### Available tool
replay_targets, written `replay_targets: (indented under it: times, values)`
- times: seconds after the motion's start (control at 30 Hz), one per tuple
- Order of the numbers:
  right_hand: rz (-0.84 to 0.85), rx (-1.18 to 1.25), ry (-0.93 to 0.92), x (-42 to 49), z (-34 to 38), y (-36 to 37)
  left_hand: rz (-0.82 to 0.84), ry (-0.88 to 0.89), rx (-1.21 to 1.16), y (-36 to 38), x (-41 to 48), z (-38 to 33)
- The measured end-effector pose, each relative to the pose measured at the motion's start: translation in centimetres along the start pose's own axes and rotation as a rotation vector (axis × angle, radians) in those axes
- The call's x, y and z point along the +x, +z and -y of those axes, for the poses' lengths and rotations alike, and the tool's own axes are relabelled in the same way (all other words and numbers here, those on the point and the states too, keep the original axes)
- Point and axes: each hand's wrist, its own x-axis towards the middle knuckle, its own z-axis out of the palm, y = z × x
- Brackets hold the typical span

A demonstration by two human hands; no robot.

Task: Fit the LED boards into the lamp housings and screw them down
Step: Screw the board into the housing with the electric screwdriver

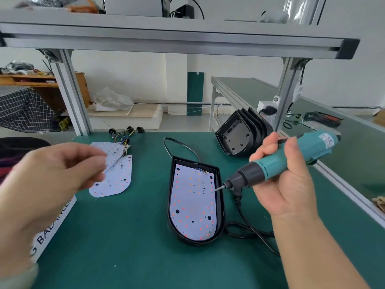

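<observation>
Here, right hand (288, 184) tight round the screwdriver (268, 166); left hand (52, 174) blurred (its hold beyond telling).

- White wall (129, 69) at 12 o'clock, a green panel (195, 93) against it
- Wooden desk (41, 82) at 10 o'clock, checked cloth (23, 109) in front
- Aluminium shelf (166, 36) overhead; green-topped table (245, 86) at 2 o'clock

Teal screwdriver (275, 166) at LED board (192, 203) edge

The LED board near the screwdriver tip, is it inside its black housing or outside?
Inside: the LED board lies flat within the walls of the housing. Whether it is fastened, cannot tell.
</observation>
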Motion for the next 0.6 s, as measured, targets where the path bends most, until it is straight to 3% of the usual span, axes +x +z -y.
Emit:
replay_targets:
  times: [0.1,0.27,0.43,0.6]
  values:
    - [0.018,-0.011,0.003,-0.3,-0.3,-0.4,0.174,-0.050,-0.288,5.3,-0.8,-1.8]
    - [0.032,0.044,-0.022,-0.3,-1.1,-0.5,0.213,-0.179,-0.570,10.8,-2.2,-2.9]
    - [-0.066,0.068,-0.069,-0.2,-1.3,-0.7,0.148,-0.229,-0.478,12.0,-3.3,-1.5]
    - [-0.132,0.078,-0.082,-0.2,-0.9,-0.9,0.189,-0.236,-0.361,12.5,-4.4,-1.2]
